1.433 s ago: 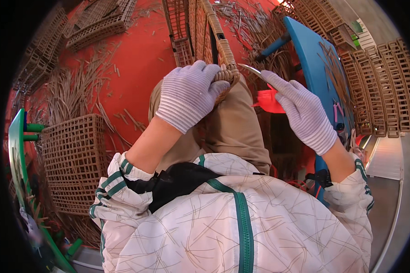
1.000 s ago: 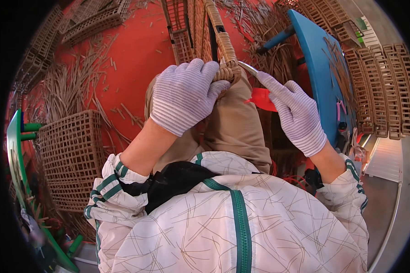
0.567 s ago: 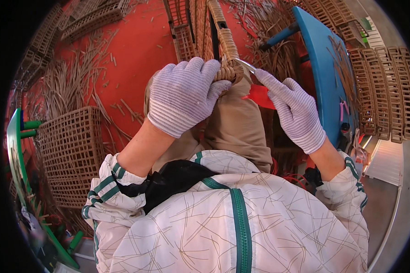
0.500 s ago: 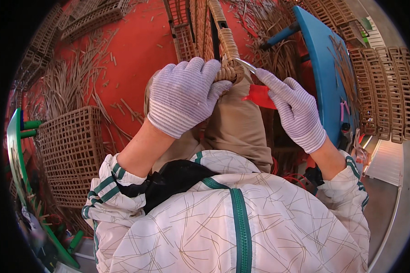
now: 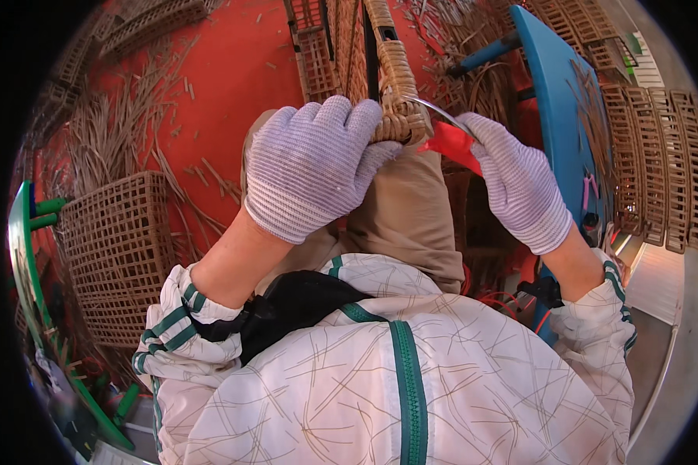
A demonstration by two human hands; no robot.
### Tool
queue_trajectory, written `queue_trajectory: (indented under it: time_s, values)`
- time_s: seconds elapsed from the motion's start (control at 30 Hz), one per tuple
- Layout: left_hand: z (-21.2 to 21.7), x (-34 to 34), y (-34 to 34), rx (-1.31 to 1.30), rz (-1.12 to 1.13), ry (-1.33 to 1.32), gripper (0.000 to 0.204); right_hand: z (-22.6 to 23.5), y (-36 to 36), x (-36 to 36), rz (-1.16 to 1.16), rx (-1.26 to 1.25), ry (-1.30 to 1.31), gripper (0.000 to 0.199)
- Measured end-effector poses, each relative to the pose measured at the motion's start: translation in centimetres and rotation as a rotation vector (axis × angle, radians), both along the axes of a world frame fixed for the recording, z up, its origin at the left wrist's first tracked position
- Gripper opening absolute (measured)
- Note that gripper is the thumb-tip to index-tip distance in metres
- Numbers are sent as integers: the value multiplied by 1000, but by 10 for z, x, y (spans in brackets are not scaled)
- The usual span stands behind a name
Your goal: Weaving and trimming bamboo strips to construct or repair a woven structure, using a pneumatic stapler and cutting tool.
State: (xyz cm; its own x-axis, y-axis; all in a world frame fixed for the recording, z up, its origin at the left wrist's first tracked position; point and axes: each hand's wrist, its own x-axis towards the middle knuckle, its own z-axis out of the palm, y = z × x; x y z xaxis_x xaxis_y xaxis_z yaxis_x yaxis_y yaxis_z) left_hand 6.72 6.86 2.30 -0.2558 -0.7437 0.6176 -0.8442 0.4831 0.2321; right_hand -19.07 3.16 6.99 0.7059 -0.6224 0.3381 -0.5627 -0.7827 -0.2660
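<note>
A woven wicker piece (image 5: 395, 74) with a strip-wrapped rim and dark frame bars stands in front of my trousered legs (image 5: 407, 205). My left hand (image 5: 310, 167), in a striped glove, is closed on the near end of its rim, the thumb along the lower side. My gloved right hand (image 5: 516, 178) is closed around a slim, curved metal tool (image 5: 442, 112), whose tip touches or lies very near the rim's right side. The tool's handle is hidden in the fingers. Just below the tool shows a red strip (image 5: 454, 145); whether I hold it cannot be told.
A blue table or stool (image 5: 558, 116) stands close on the right, with stacked open-weave panels (image 5: 659, 167) beyond. Loose strips (image 5: 124, 132) litter the red floor (image 5: 233, 62). A lattice panel (image 5: 116, 256) leans at left beside a green frame (image 5: 31, 256).
The wicker end has shifted slightly right and down. My right hand has moved a little right with the tool, now more fully closed; its index finger was stretched along the metal.
</note>
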Motion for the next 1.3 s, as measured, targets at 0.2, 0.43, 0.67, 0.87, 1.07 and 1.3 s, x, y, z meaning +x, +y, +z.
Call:
queue_trajectory:
  time_s: [0.2, 0.43, 0.67, 0.87, 1.07, 1.3]
  values:
    - [-3, -1, 0, -4, 9, -10, 30, 7, -11, 2, -12, 5, 320, 13]
    - [-4, -1, -1, -17, 4, 26, 30, 21, -9, 15, -136, 136, 405, 11]
    - [-3, -2, 0, 52, 15, -3, 36, 27, -22, 37, -210, 170, 654, 14]
    - [-4, 0, 0, 30, -20, 1, 37, 31, -24, 34, -203, 177, 710, 13]
    - [-7, 6, 2, 43, -2, 61, 36, 38, -17, 38, -238, 296, 710, 14]
    - [0, 7, 6, 46, 20, 166, 34, 58, -27, 33, -206, 574, 239, 25]
